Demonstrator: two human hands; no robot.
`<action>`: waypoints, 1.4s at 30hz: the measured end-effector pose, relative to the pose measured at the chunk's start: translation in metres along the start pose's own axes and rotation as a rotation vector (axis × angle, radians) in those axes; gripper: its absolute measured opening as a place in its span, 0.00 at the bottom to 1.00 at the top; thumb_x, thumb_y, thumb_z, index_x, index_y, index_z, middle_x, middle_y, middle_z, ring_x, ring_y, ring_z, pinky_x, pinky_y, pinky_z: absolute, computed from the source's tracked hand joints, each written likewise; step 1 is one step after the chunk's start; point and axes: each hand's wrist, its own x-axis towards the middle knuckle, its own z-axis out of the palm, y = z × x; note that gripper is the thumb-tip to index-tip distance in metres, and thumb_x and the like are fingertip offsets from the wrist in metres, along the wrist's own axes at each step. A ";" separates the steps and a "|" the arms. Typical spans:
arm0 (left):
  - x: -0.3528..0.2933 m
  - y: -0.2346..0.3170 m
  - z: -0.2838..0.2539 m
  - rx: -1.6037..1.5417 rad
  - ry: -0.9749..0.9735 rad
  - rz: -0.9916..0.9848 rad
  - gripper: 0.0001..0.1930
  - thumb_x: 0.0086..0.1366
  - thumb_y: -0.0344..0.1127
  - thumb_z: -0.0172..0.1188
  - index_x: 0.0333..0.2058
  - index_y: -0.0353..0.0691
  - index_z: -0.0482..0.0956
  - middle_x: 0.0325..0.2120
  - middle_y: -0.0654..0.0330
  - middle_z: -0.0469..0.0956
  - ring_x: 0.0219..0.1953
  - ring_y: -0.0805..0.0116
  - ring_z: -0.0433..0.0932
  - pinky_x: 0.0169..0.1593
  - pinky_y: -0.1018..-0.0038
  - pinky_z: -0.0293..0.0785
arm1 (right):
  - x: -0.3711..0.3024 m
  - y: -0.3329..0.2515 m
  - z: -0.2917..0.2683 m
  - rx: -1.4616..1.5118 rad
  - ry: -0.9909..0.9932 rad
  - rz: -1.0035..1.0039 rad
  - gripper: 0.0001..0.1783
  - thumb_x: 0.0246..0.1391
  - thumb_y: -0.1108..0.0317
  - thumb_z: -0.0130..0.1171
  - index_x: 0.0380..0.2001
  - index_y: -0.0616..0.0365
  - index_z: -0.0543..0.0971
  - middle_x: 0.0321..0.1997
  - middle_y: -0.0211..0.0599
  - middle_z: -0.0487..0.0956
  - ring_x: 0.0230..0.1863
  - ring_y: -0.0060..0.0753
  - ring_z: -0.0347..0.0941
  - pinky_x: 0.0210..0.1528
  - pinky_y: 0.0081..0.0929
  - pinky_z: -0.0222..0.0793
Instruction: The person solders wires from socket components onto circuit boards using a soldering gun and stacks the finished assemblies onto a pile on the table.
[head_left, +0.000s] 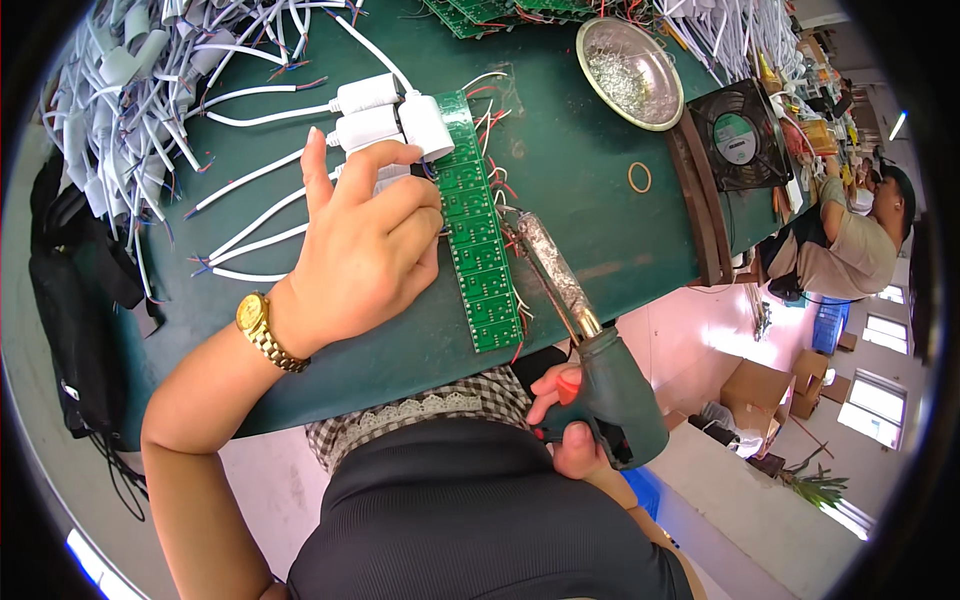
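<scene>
Green circuit-board strip (480, 265) lies at 3 o'clock from the nearer left hand (365, 235), long axis roughly 12-to-6. Left fingers curled narrow, can't tell what they pinch; right hand (575, 455) grips soldering gun (625, 400).

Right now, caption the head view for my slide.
Right hand holding a soldering gun beside a green circuit-board strip, left hand by white plastic housings.

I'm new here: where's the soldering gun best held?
The soldering gun is probably best held by its handle, from the person's side: the red trigger sits there, while its silvery barrel, possibly hot, points away toward the green circuit-board strip.
</scene>
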 end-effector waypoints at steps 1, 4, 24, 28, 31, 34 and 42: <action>0.000 -0.001 0.000 0.001 -0.001 -0.001 0.09 0.43 0.25 0.66 0.24 0.46 0.76 0.32 0.71 0.75 0.53 0.60 0.72 0.67 0.40 0.32 | 0.002 -0.001 0.000 0.000 -0.002 0.000 0.27 0.56 0.56 0.57 0.49 0.67 0.69 0.45 0.41 0.74 0.32 0.25 0.74 0.33 0.24 0.70; 0.000 -0.001 -0.001 0.010 0.004 0.000 0.09 0.43 0.26 0.66 0.24 0.46 0.76 0.32 0.71 0.76 0.53 0.60 0.72 0.67 0.39 0.32 | 0.008 -0.003 0.002 -0.043 -0.026 -0.012 0.29 0.56 0.53 0.59 0.50 0.67 0.68 0.45 0.43 0.74 0.32 0.25 0.74 0.33 0.25 0.70; 0.002 0.004 -0.002 0.052 0.003 0.034 0.10 0.43 0.26 0.66 0.24 0.47 0.76 0.33 0.72 0.76 0.53 0.57 0.71 0.65 0.36 0.34 | -0.012 0.009 0.009 0.092 0.002 -0.086 0.34 0.60 0.42 0.51 0.57 0.61 0.65 0.43 0.55 0.73 0.27 0.31 0.75 0.31 0.25 0.72; 0.004 0.006 0.000 0.058 0.013 0.030 0.09 0.45 0.27 0.67 0.24 0.47 0.76 0.33 0.71 0.76 0.54 0.57 0.70 0.63 0.35 0.36 | -0.015 0.000 0.015 0.140 0.059 -0.136 0.34 0.60 0.42 0.50 0.57 0.60 0.65 0.44 0.55 0.73 0.28 0.30 0.75 0.32 0.25 0.72; 0.007 0.007 -0.001 0.057 0.017 0.036 0.09 0.46 0.28 0.67 0.24 0.47 0.76 0.34 0.71 0.76 0.54 0.57 0.70 0.63 0.34 0.38 | -0.016 -0.002 0.014 0.167 0.084 -0.173 0.35 0.60 0.41 0.51 0.56 0.61 0.65 0.44 0.55 0.73 0.28 0.30 0.75 0.32 0.25 0.72; 0.004 0.008 -0.005 0.052 -0.035 -0.009 0.09 0.46 0.28 0.67 0.25 0.47 0.75 0.34 0.69 0.75 0.53 0.56 0.70 0.63 0.34 0.39 | -0.016 -0.003 0.016 0.227 0.105 -0.111 0.35 0.60 0.42 0.52 0.55 0.63 0.65 0.44 0.54 0.73 0.30 0.30 0.76 0.32 0.25 0.72; 0.000 0.007 -0.006 0.052 -0.022 0.008 0.09 0.46 0.28 0.67 0.26 0.47 0.75 0.34 0.69 0.75 0.53 0.55 0.70 0.62 0.33 0.39 | -0.011 -0.003 0.022 0.315 0.124 -0.130 0.26 0.60 0.52 0.54 0.52 0.61 0.71 0.46 0.48 0.74 0.32 0.29 0.75 0.36 0.29 0.72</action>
